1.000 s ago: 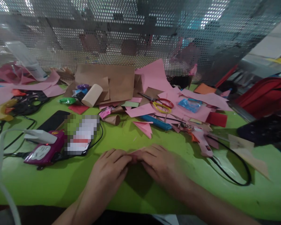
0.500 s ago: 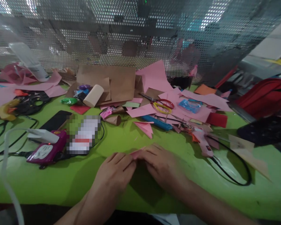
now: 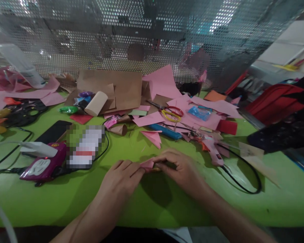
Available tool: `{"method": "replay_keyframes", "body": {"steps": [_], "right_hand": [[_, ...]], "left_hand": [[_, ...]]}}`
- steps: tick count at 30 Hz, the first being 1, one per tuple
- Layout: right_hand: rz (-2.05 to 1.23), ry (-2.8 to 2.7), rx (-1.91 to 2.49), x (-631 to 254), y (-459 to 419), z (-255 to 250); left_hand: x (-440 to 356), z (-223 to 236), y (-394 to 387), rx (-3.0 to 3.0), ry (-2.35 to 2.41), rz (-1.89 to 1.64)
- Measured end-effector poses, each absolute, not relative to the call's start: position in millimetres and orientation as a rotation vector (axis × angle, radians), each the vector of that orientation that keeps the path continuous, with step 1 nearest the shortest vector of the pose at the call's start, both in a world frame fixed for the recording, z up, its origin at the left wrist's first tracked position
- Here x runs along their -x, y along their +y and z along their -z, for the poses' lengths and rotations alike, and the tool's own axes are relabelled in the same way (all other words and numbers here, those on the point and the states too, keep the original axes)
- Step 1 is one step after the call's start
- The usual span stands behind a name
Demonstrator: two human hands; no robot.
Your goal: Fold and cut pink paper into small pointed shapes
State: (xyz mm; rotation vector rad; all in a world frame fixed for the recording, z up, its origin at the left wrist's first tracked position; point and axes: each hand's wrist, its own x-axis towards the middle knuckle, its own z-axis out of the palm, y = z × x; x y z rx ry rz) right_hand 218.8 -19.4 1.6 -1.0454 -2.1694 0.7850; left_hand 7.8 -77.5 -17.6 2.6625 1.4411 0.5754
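Observation:
Both my hands meet over a small folded piece of pink paper (image 3: 147, 164) just above the green table (image 3: 66, 199). My left hand (image 3: 121, 177) pinches its left end, fingers pressed together. My right hand (image 3: 179, 168) curls over its right end, thumb under and fingers arched on top. Most of the pink paper is hidden under the fingers. A second folded pink paper triangle (image 3: 152, 137) lies a little farther back on the table.
Craft clutter fills the back: brown paper bags (image 3: 111, 87), pink sheets (image 3: 164, 82), red-and-yellow scissors (image 3: 172, 113), a blue tube (image 3: 166, 131), a pink glue gun (image 3: 214, 150) with a black cable. A purple power strip (image 3: 43, 163) and black phone (image 3: 54, 131) lie left. A perforated metal screen stands behind.
My right hand has lifted from lying flat to an arched pinch, raising the pink paper's right end. The left hand stayed on the paper. The view shifted slightly.

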Motion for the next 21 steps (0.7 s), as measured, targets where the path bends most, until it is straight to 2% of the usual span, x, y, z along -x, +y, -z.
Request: {"method": "replay_keyframes", "body": {"steps": [7,21], "right_hand": [[-0.784,-2.280,0.985,-214.0,-23.1,-1.0],[-0.684,-2.149,1.092,-215.6,-22.7,-4.1]], "left_hand": [[-7.9,16.0,-73.6,-2.599,1.470,-0.591],[-9.3,12.7,-66.5,-2.410,1.568,-0.476]]}}
